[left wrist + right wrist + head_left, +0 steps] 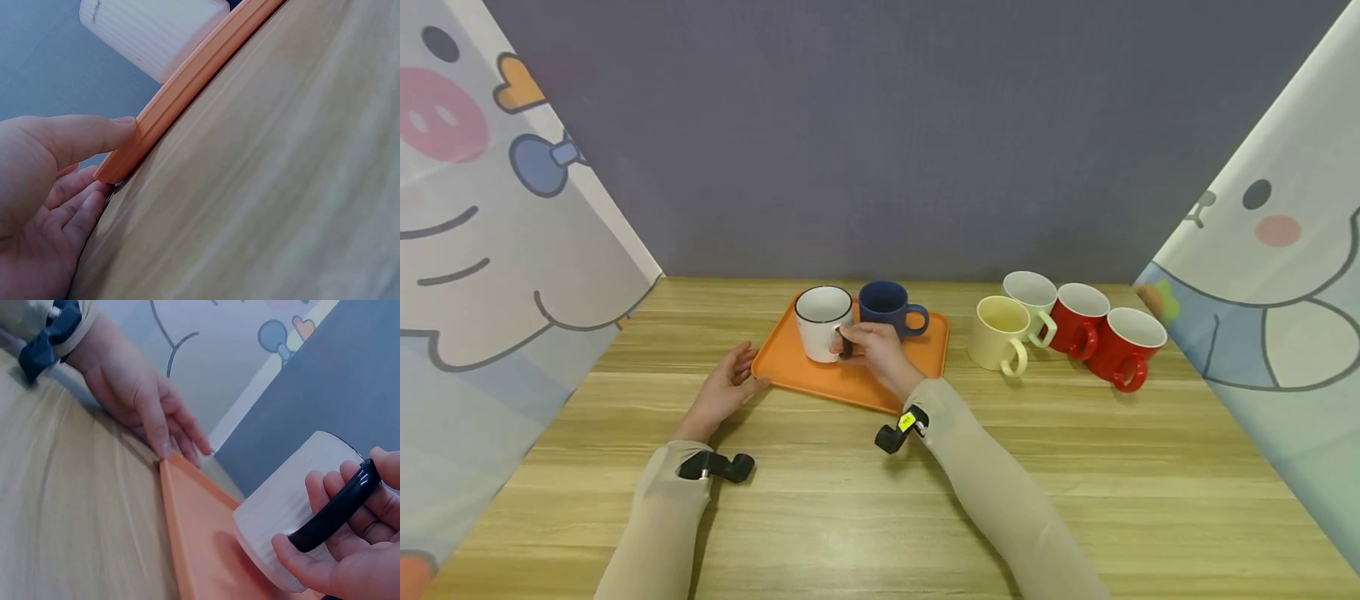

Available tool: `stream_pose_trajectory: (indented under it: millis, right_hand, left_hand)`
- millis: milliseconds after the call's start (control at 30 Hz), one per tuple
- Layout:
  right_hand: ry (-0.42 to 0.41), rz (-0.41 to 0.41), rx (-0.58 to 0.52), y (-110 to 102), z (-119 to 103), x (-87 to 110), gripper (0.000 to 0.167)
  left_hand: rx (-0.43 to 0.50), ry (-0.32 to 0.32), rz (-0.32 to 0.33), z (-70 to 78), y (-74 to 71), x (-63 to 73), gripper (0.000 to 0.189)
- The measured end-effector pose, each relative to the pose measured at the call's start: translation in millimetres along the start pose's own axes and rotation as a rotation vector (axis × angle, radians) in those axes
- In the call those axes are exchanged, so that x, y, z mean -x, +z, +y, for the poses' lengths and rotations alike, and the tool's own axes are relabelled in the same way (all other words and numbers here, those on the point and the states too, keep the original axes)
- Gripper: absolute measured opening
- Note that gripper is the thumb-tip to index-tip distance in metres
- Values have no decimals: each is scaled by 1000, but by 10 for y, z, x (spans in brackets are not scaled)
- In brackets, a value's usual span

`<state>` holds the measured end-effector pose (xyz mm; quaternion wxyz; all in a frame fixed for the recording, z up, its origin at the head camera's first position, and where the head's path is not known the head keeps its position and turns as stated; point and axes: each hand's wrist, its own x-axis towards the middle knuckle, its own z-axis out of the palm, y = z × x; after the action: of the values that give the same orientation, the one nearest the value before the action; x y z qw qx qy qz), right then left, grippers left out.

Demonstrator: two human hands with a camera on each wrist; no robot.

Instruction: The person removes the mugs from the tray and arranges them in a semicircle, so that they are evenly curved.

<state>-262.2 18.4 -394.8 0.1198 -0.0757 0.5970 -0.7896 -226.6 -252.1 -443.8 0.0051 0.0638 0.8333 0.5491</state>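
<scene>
From here, the left hand is touching the corner of the orange tray, fingers loosely extended. Over the tray, the right hand is gripping the white mug by its black handle; the blue mug is sitting just beside.

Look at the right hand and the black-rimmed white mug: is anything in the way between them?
Nothing visible is: the right hand already grips the black handle of the white mug. The blue mug stands close by on the orange tray, farther right, but not between them.
</scene>
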Motion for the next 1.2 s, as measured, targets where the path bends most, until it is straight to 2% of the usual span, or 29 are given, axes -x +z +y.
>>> stream_pose_trajectory:
  millis: [233, 533, 667, 867, 1200]
  right_hand:
    - [-19, -11, -70, -5, -119, 78, 17]
    - [-37, -49, -102, -64, -299, 203, 32]
    - [-53, -70, -106, -107, -363, 257, 33]
    - [-117, -104, -147, -158, -462, 345, 37]
    - [-200, -164, -125, -227, -606, 522, 37]
  left_hand:
    - [5, 21, 8, 7, 0, 22, 81]
    - [21, 26, 4, 18, -12, 38, 82]
    - [14, 26, 3, 8, -9, 32, 80]
    - [-7, 25, 1, -9, -12, 21, 79]
    - [0, 33, 3, -19, 3, 6, 78]
